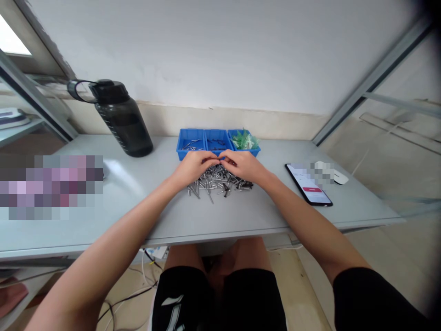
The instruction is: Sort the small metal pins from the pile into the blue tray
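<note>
Slender silver and black metal fasteners point(215, 180) lie beneath the left hand point(193, 166) and right hand point(245, 165); either grip's state I cannot tell.

- Silver and dark metal fasteners point(210, 186) lie on the grey desk point(220, 216), before three blue plastic bins point(193, 133).
- Green plastic packets point(244, 140): in the right-hand bin.
- Black cylindrical bottle point(126, 124): left of the bins.
- Black rectangular phone point(310, 188): right of the fasteners.

One heap of metal fasteners point(216, 179), pieces uncountable. From it: three blue bins point(215, 134), 12 o'clock; one bottle point(126, 124), 10; one phone point(308, 185), one mouse point(340, 178), 3.
</note>
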A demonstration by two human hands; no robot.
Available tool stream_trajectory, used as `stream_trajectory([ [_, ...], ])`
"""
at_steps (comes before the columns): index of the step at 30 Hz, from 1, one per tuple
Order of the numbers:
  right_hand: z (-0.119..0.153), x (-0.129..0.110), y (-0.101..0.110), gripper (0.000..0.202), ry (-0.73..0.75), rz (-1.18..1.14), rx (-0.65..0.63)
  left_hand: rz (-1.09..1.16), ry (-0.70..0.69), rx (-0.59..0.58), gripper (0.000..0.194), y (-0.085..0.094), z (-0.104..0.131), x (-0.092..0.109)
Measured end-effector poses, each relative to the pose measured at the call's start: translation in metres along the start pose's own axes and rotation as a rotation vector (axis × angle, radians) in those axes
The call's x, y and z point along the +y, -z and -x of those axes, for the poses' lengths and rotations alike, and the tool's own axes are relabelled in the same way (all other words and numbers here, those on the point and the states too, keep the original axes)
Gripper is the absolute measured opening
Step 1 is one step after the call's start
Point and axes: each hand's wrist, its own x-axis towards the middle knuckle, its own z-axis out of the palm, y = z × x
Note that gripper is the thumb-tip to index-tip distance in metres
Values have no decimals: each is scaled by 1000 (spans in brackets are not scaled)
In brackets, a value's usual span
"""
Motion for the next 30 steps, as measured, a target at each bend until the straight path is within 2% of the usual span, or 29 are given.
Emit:
stream_trajectory([
  [8, -1, 2, 2, 17, -52, 5, 43, -84, 6, 15, 14, 3, -1, 0],
  [19, -2, 4, 2, 15, -87, 27, 37, -121, -21, 20, 17, 1, -1, -2],
  [30, -2, 4, -1, 16, -128, 40, -69, -307, -19, -65, 19, 3, 2, 1],
])
